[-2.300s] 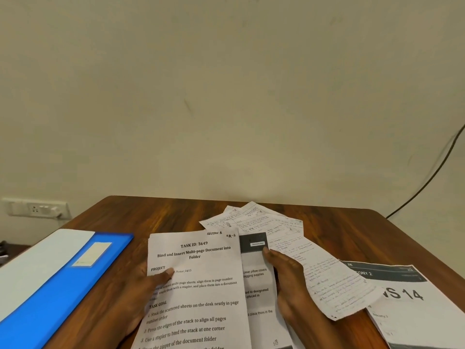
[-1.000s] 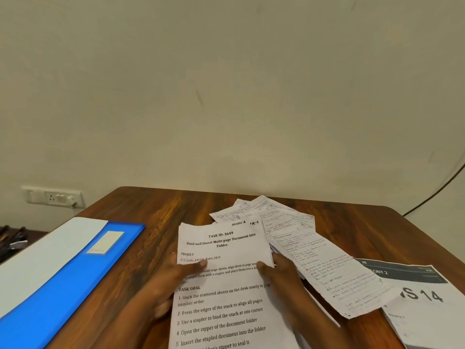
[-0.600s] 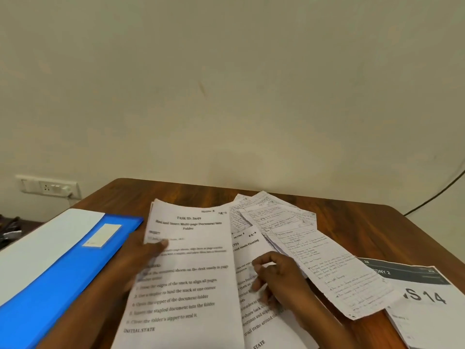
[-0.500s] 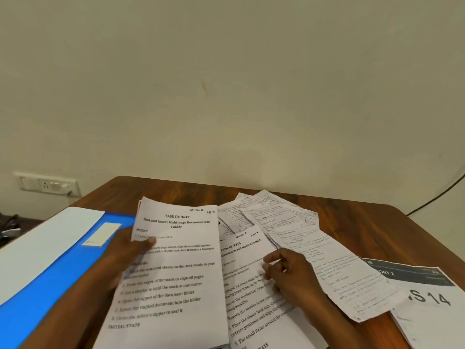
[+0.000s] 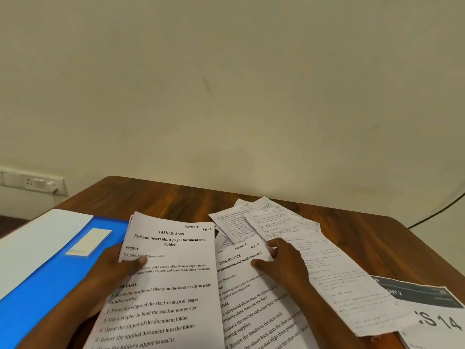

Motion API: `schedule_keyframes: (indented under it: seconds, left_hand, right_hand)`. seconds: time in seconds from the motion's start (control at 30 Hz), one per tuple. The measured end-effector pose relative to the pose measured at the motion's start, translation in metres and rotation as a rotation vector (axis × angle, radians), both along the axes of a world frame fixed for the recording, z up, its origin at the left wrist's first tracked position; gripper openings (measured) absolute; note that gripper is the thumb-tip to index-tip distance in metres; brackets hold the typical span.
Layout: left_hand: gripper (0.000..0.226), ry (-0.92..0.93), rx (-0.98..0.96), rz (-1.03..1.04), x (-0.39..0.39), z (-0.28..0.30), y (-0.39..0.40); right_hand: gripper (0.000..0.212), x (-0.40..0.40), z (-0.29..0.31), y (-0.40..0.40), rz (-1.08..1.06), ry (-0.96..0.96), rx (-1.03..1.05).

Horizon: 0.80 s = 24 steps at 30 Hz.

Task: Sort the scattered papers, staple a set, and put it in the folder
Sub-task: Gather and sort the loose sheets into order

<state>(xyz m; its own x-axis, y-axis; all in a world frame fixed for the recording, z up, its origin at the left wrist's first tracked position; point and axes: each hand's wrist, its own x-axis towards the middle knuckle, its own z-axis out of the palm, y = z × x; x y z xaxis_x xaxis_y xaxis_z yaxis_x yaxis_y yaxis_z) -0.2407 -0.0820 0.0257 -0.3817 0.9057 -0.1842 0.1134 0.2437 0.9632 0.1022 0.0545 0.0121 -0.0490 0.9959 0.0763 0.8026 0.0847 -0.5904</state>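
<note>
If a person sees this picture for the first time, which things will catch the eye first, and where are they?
The bright blue folder at the left edge of the wooden table stands out most. In the middle, the left hand holds the printed sheet "TASK ID: 3649", while the right hand rests on the sheet "TASK ID: 2723". Handwritten pages fan out to the right.

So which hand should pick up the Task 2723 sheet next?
Right. The right hand already rests on the Task 2723 sheet, while the left hand grips the Task 3649 sheet.
</note>
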Motion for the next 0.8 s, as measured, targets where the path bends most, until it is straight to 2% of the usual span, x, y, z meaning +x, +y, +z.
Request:
schedule_keyframes:
  seconds: [0.2,0.4,0.53,0.63,0.8]
  left_hand:
    - [0.019,-0.056,-0.005,0.002,-0.003,-0.001,0.002]
    - [0.023,-0.092,-0.007,-0.01,-0.009,-0.005,0.003]
    - [0.025,-0.105,-0.007,-0.011,-0.011,-0.007,0.003]
    - [0.024,-0.104,-0.003,-0.005,-0.011,-0.007,0.003]
    - [0.021,-0.086,0.005,0.006,-0.008,-0.007,0.004]
  right_hand:
    - [0.032,-0.008,-0.002,-0.007,0.034,0.033,0.097]
    - [0.022,-0.013,0.024,-0.025,0.227,0.005,-0.016]
    - [0.026,-0.015,0.03,-0.034,0.274,-0.07,-0.087]
    - [0.042,-0.017,0.024,-0.032,0.258,-0.088,-0.109]
    - [0.059,-0.019,0.02,-0.019,0.13,0.01,-0.079]
